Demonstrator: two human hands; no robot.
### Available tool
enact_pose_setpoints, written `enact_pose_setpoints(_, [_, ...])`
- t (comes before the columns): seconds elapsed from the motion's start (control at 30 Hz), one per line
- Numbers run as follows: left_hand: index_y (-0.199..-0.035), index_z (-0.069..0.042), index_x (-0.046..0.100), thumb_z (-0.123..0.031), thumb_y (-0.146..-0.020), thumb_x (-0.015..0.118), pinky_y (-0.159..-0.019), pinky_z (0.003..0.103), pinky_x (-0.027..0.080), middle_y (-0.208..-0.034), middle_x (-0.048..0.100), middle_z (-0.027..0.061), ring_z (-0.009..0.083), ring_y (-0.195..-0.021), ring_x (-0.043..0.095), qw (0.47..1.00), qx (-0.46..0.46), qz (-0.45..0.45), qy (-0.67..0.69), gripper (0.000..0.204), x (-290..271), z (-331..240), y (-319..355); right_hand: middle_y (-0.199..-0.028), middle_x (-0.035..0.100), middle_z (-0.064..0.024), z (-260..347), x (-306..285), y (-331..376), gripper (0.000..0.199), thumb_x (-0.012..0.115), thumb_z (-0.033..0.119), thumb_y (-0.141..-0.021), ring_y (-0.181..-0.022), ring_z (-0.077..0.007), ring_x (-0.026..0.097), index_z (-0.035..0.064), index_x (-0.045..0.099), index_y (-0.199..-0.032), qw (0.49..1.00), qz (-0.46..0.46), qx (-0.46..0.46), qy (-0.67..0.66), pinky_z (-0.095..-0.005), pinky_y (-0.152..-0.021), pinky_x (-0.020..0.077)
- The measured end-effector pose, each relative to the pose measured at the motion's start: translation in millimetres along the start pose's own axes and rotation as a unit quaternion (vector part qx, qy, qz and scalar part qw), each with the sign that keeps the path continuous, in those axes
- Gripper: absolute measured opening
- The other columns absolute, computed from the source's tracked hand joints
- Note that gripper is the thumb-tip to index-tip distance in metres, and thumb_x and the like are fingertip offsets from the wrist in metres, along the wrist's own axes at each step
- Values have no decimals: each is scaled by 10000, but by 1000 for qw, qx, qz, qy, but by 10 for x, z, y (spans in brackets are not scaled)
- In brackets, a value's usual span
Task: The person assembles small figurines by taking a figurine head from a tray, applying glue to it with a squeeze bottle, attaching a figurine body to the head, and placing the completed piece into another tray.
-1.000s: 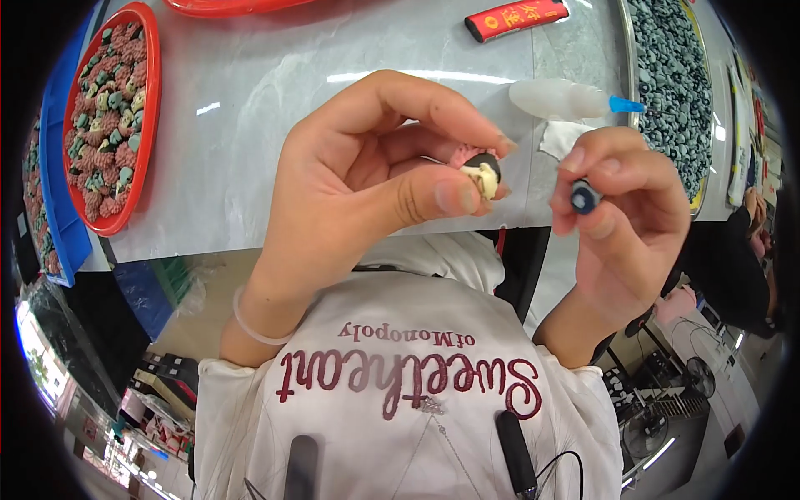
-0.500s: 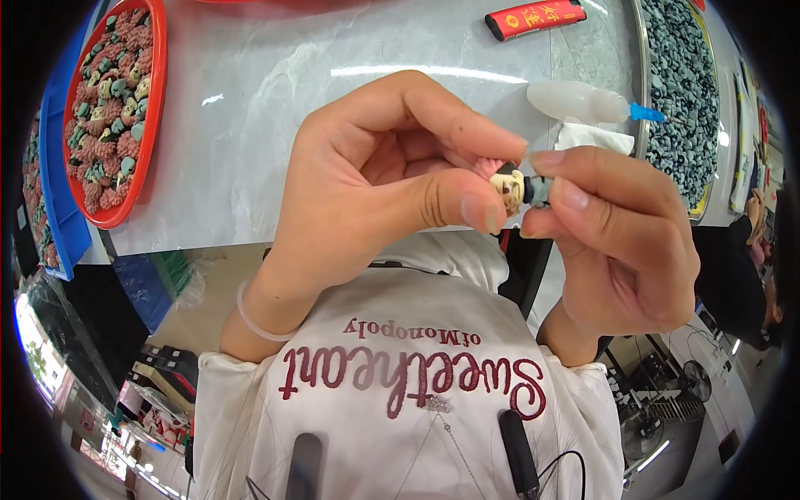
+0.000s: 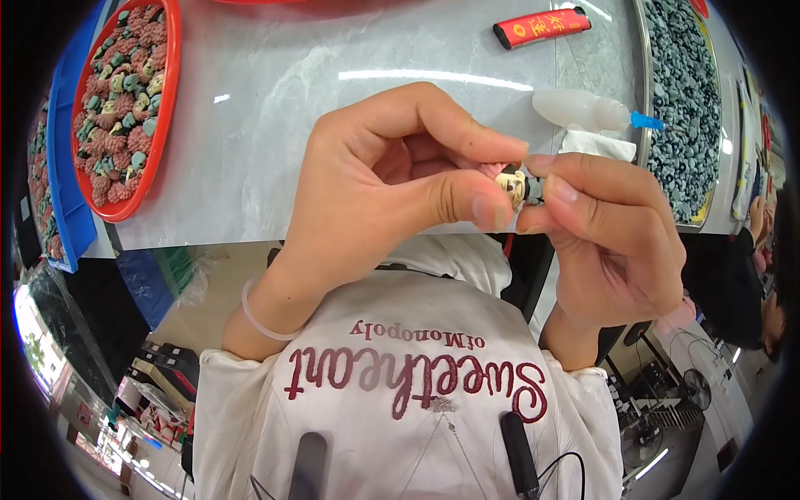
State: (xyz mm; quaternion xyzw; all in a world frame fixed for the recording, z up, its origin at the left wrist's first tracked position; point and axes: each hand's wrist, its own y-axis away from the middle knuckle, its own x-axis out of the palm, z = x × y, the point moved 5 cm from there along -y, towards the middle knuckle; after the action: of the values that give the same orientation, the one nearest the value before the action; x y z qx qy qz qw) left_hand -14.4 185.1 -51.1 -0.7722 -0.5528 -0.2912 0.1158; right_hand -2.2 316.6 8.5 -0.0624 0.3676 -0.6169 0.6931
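Both hands have closed together since 1 second ago, when the right hand (image 3: 608, 242) held a small dark piece apart from the figurine; that piece now sits pressed against the figurine (image 3: 518, 183), held up in front of the person's chest, above the near edge of the tabletop (image 3: 350, 67). The left hand (image 3: 392, 192) pinches the tiny pale figurine between thumb and forefinger, its grip closed firmly on it. The right hand's thumb and forefinger close on the small dark-grey piece (image 3: 534, 190) at the figurine's side, touching it.

Judging from the contact, the piece appears seated or nearly so; whether it is fully fixed cannot be told, since fingers hide the joint. Setting the finished figurine down looks to be what is left.

On the tabletop beyond the hands lie a white squeeze bottle with a blue tip (image 3: 587, 111), on its side, a folded white cloth (image 3: 596, 143) just beside it, and a red lighter (image 3: 542, 27) farther back. A red tray (image 3: 168, 100) of small pink and grey-green figures stands at the left; a tray of dark-grey pieces (image 3: 679, 100) stands at the right.
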Motion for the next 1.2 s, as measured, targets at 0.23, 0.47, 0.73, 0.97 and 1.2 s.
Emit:
enact_pose_setpoints(0.23, [-1018, 48, 517, -88, -675, 706, -745, 246, 467, -995, 545, 116, 153, -894, 545, 996, -18, 40, 74, 414, 56, -89, 36, -873, 542, -123, 38, 104, -19, 244, 715, 76, -625, -620, -141, 496, 38, 658, -859, 998, -10, -24, 50, -207, -494, 412])
enact_pose_setpoints(0.47, [-962, 60, 538, 51, -726, 577, -692, 287, 448, -935, 550, 126, 171, -807, 535, 950, 237, -82, -185, 239, -441, -884, 240, -827, 481, -101, 114, -23, 111, 301, 694, 255, -669, -618, -172, 459, 34, 644, -867, 996, -25, 5, 89, -268, -526, 360])
enact_pose_setpoints(0.73, [-904, -80, 606, -74, -713, 607, -752, 306, 419, -974, 563, 69, 215, -888, 525, 535, 230, -227, -781, 192, -1049, -1548, 580, -749, 517, -92, 26, 50, 75, 239, 663, 64, -635, -589, -163, 467, 6, 631, -865, 998, 20, 22, 53, -236, -503, 349])
enact_pose_setpoints(0.97, [-889, -69, 591, -146, -745, 588, -750, 352, 390, -967, 545, 63, 238, -901, 508, 496, 184, -332, -781, 163, -1258, -1675, 477, -729, 541, -99, -12, 25, 94, 247, 623, -43, -613, -588, -161, 482, 0, 628, -857, 996, 26, 63, 53, -233, -494, 371])
enact_pose_setpoints(1.2, [-880, -82, 583, -151, -755, 572, -725, 356, 392, -993, 524, 69, 236, -858, 528, 479, 224, -218, -820, 143, -1068, -1597, 417, -707, 546, -103, -5, -2, 74, 239, 603, -93, -614, -554, -153, 488, -6, 627, -835, 995, 18, 90, 43, -220, -459, 375])
